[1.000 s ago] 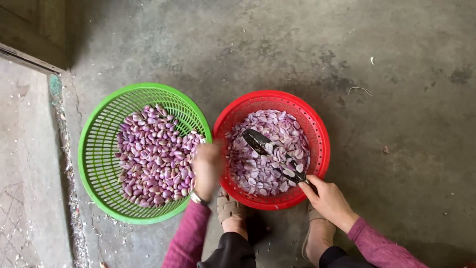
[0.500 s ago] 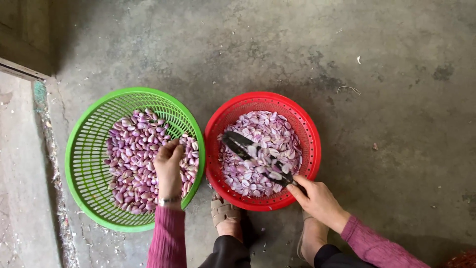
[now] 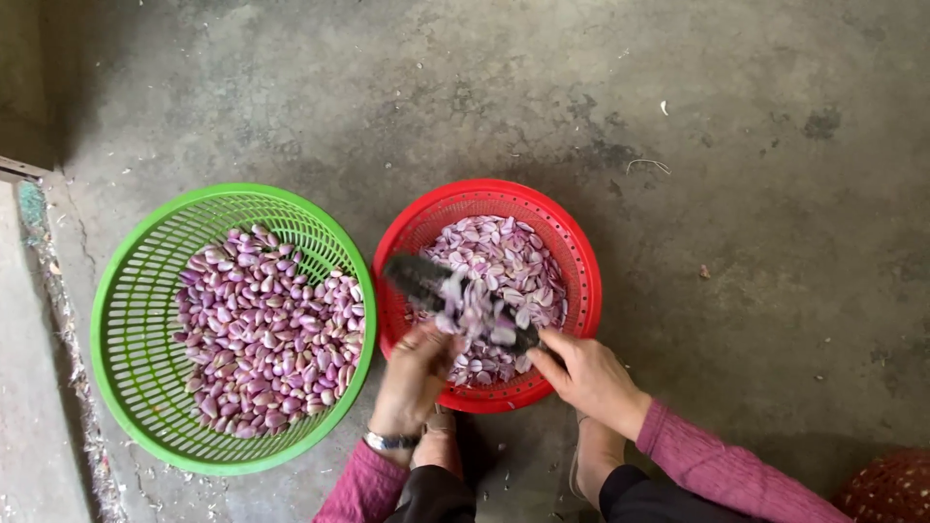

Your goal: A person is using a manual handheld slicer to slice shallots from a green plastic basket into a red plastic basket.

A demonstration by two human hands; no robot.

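Observation:
A green mesh basket (image 3: 136, 291) on the left holds a pile of whole purple bulbs (image 3: 266, 329). Beside it a red mesh basket (image 3: 581, 281) holds cut, paler pieces (image 3: 504, 257). My right hand (image 3: 586, 373) grips the handle of a dark slicing tool (image 3: 426, 281) that lies across the red basket, with pieces blurred along it. My left hand (image 3: 415, 376) is at the near rim of the red basket, pressed up against the tool with a bulb; the bulb itself is blurred.
Both baskets stand on a grey concrete floor (image 3: 756, 194) with small scraps. My feet (image 3: 596, 455) are just below the baskets. A raised concrete ledge (image 3: 39, 387) runs down the left edge. A reddish mesh thing (image 3: 891, 489) shows at the bottom right corner.
My left hand has come out of the green basket and moved right to the tool over the red basket. The tool's pieces are now blurred by motion.

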